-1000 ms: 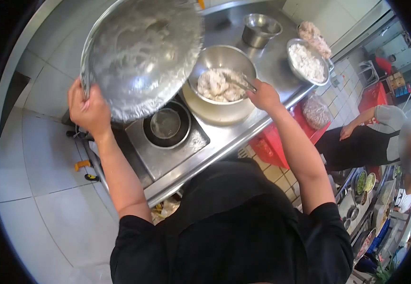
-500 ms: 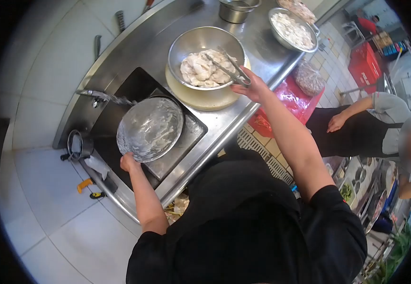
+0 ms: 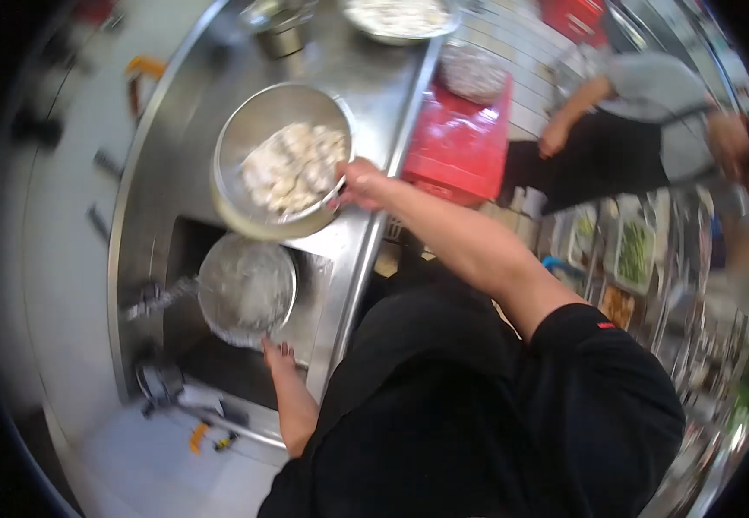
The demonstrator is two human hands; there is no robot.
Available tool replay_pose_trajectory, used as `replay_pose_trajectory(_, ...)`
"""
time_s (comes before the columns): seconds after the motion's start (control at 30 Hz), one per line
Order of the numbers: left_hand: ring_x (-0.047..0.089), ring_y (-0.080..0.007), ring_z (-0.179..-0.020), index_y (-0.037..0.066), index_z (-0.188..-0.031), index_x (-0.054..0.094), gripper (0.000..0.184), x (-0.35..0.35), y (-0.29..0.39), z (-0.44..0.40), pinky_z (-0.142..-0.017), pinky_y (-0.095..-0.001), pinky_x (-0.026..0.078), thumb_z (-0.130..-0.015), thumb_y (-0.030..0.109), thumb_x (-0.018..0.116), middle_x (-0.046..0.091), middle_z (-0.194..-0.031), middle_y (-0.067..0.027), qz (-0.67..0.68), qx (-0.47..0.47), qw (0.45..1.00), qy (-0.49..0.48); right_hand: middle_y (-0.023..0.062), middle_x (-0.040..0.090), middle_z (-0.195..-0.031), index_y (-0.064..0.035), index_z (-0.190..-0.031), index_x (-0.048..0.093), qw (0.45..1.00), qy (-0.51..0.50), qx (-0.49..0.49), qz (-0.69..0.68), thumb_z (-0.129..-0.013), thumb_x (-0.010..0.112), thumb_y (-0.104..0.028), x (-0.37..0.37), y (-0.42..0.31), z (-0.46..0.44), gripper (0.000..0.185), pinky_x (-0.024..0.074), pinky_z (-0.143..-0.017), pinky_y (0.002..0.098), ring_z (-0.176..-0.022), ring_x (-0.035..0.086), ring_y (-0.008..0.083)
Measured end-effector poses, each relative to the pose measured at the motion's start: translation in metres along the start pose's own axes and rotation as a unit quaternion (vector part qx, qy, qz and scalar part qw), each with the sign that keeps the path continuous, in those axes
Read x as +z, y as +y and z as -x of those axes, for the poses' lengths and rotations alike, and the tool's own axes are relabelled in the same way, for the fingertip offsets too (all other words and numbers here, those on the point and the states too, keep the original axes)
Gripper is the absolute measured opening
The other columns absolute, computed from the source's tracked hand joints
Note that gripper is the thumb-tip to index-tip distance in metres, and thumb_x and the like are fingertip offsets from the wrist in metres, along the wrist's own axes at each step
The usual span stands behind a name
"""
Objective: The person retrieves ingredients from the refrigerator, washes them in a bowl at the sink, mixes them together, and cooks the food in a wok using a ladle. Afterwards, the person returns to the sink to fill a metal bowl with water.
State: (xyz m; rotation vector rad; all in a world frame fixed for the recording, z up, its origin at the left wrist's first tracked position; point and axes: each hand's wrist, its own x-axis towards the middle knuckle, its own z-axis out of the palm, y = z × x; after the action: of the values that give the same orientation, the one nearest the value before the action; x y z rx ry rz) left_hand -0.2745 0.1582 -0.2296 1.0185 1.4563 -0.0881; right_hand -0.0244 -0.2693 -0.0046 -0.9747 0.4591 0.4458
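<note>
My right hand (image 3: 359, 184) is closed on the near-right rim of a large metal bowl (image 3: 234, 129). Pale raw meat pieces (image 3: 295, 168), which look like chicken, lie in this bowl, which rests on a cream-coloured round base (image 3: 258, 229) beside the sink. My left hand (image 3: 279, 354) has its fingers apart at the lower edge of a second metal bowl (image 3: 247, 289) in the sink (image 3: 206, 358). Whitish, cloudy liquid or residue covers its inside. A stream from the tap (image 3: 145, 304) reaches its left side. Blur hides whether my left fingertips touch the rim.
A metal pot (image 3: 281, 30) and a bowl of white pieces (image 3: 400, 15) stand farther up the steel counter (image 3: 361, 112). To the right are a red crate (image 3: 461, 142) bearing a filled plastic bag (image 3: 474, 73), another person (image 3: 616, 138), and food trays (image 3: 632, 252).
My view has turned and shifted. My left fingers have loosened from the sink bowl, which now shows its inside. Tongs seen earlier at my right hand no longer show clearly.
</note>
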Motion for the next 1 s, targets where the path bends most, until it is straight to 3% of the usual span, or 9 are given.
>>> replay_pose_trajectory(0.2,0.064,-0.0348,-0.102,-0.003,-0.121,0.062,0.05,-0.017,0.052,-0.061,-0.09,-0.0496,0.053,-0.087,0.033,0.066,0.065,-0.115,-0.0172,-0.108,0.093,0.972,0.184,0.0194,0.066,-0.088,0.0111,-0.105,0.059,0.999,0.029,-0.024,-0.03,-0.083,0.054,-0.007,-0.026,0.014,0.08,0.029,0.0611,-0.058,0.0399,-0.067,0.068,0.0267)
replay_pose_trajectory(0.23,0.064,-0.0348,-0.102,-0.003,-0.121,0.062,0.05,-0.011,0.074,-0.073,-0.09,-0.0496,0.053,-0.087,0.033,0.066,0.065,-0.115,-0.0172,-0.132,0.086,0.973,0.171,0.0197,0.067,-0.089,0.0108,-0.106,0.06,0.997,0.067,-0.032,-0.026,-0.083,0.054,-0.009,-0.014,0.017,0.088,0.031,0.0608,-0.059,0.0394,-0.067,0.068,0.0269)
replay_pose_trajectory(0.3,0.064,-0.0378,-0.101,-0.001,-0.111,0.066,0.039,-0.003,0.114,-0.115,-0.085,-0.0525,0.055,-0.082,0.025,0.068,0.067,-0.106,-0.0204,-0.2,0.054,0.9,0.385,0.0191,0.068,-0.093,0.0086,-0.109,0.061,0.989,0.146,-0.026,0.005,-0.083,0.054,-0.011,0.021,0.016,0.093,0.033,0.0618,-0.062,0.0396,-0.071,0.068,0.0257)
replay_pose_trajectory(0.33,0.064,-0.0378,-0.101,-0.001,-0.111,0.066,0.039,0.0,0.143,-0.139,-0.085,-0.0525,0.055,-0.082,0.025,0.068,0.067,-0.106,-0.0204,-0.213,0.057,0.9,0.376,0.019,0.068,-0.095,0.0078,-0.11,0.061,0.984,0.177,-0.024,0.014,-0.083,0.054,-0.011,0.037,0.009,0.102,0.034,0.0617,-0.061,0.0399,-0.075,0.069,0.0265)
replay_pose_trajectory(0.4,0.065,-0.0331,-0.101,0.009,-0.105,0.073,0.03,0.012,0.212,-0.206,-0.086,-0.0437,0.052,-0.084,0.03,0.066,0.069,-0.111,-0.0157,-0.389,0.147,0.806,0.421,0.0189,0.067,-0.091,0.0093,-0.106,0.061,0.977,0.207,-0.045,-0.007,-0.081,0.054,-0.007,0.045,0.009,0.107,0.03,0.0618,-0.056,0.0383,-0.069,0.069,0.0253)
replay_pose_trajectory(0.47,0.061,-0.041,-0.109,0.003,-0.121,0.059,0.049,0.073,0.265,-0.059,-0.09,-0.0512,0.053,-0.081,0.028,0.072,0.059,-0.12,-0.0273,-0.191,0.229,0.861,0.412,0.0186,0.067,-0.09,0.0092,-0.106,0.061,0.971,0.234,-0.044,-0.013,-0.081,0.054,-0.006,0.055,0.005,0.116,0.03,0.0612,-0.055,0.0384,-0.069,0.069,0.0254)
replay_pose_trajectory(0.73,0.06,-0.0331,-0.11,0.0,-0.122,0.054,0.041,0.145,0.305,0.036,-0.094,-0.0437,0.049,-0.092,0.024,0.068,0.057,-0.124,-0.0224,-0.048,0.458,0.871,0.169,0.0172,0.066,-0.094,0.0085,-0.112,0.057,0.968,0.242,-0.048,-0.045,-0.081,0.051,-0.008,0.003,0.02,0.135,0.036,0.0598,-0.056,0.0397,-0.07,0.067,0.0274)
replay_pose_trajectory(0.93,0.063,-0.0271,-0.1,-0.003,-0.116,0.056,0.029,0.241,0.313,0.087,-0.089,-0.0365,0.051,-0.096,0.016,0.064,0.063,-0.112,-0.0175,-0.139,0.673,0.72,-0.101,0.0176,0.067,-0.082,0.0088,-0.104,0.061,0.94,0.296,-0.083,-0.15,-0.081,0.052,-0.008,0.0,0.047,0.135,0.031,0.0589,-0.055,0.0405,-0.062,0.066,0.0282)
replay_pose_trajectory(1.0,0.062,-0.0244,-0.096,-0.002,-0.118,0.056,0.03,0.287,0.319,0.109,-0.086,-0.0342,0.051,-0.097,0.018,0.063,0.063,-0.112,-0.0153,-0.218,0.662,0.684,-0.213,0.0185,0.067,-0.086,0.009,-0.106,0.06,0.95,0.259,-0.056,-0.163,-0.081,0.055,-0.007,0.006,0.051,0.136,0.03,0.0605,-0.055,0.0399,-0.063,0.067,0.0281)
